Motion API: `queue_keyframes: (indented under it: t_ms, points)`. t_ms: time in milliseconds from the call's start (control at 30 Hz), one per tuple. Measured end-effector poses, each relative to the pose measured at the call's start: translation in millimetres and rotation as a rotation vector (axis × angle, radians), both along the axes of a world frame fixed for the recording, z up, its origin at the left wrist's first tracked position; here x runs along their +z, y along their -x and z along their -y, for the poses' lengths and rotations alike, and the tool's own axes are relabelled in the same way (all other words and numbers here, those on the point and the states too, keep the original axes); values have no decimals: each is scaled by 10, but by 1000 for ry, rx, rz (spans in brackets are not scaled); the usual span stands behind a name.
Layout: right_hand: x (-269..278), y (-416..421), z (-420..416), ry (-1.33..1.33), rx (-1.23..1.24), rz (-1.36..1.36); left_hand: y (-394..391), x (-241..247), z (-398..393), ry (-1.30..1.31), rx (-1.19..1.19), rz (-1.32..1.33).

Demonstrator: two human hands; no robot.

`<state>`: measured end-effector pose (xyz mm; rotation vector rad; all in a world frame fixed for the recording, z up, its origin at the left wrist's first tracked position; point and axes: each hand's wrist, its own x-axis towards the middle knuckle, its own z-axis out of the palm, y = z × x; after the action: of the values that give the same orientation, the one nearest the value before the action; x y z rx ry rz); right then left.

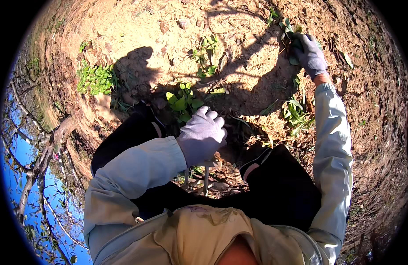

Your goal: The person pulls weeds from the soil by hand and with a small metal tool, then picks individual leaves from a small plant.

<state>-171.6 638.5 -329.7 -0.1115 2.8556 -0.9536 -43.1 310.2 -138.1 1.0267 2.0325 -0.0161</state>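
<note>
My left hand, in a pale grey work glove, is curled between my knees, just below a clump of broad green leaves. Beneath this hand a small seat or frame with pale legs shows in part; whether the fingers hold anything is hidden. Far out at the upper right, my right hand, gloved alike, is bent over a bunch of green leaves at the soil, its fingers closed around some of them.
Bright green weeds grow at the left, smaller ones at top centre, and more below my right hand. Dry leaves and clods lie on the brown soil. A bare-branched tree stands at the far left.
</note>
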Motion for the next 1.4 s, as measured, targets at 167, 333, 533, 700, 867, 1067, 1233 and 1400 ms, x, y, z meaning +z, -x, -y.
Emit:
queue_keyframes:
  t_ms: [167, 333, 533, 700, 867, 1067, 1233, 1400]
  points:
    - [129, -317, 172, -252, -34, -45, 40, 444, 937, 17, 147, -65]
    - [575, -751, 257, 401, -160, 400, 86, 523, 1127, -22, 89, -190]
    - [995, -1219, 649, -94, -16, 442, 31, 775, 1510, -313, 95, -445]
    - [1527, -1061, 1133, -288, 236, 222, -72, 1044, 1924, -274, 223, -591]
    - [2322, -625, 1619, -525, 166, 96, -177, 1372, 2150, -216, 396, -516]
    - [2221, -688, 2032, -444, 293, -129, -308, 1618, 2287, -567, 532, -723]
    - [1698, -1185, 2121, -188, -21, 407, -376, 1767, 2323, -979, 499, -790]
    - [625, -2063, 2226, 85, -509, 562, -441, 1816, 2320, -1093, 473, -857]
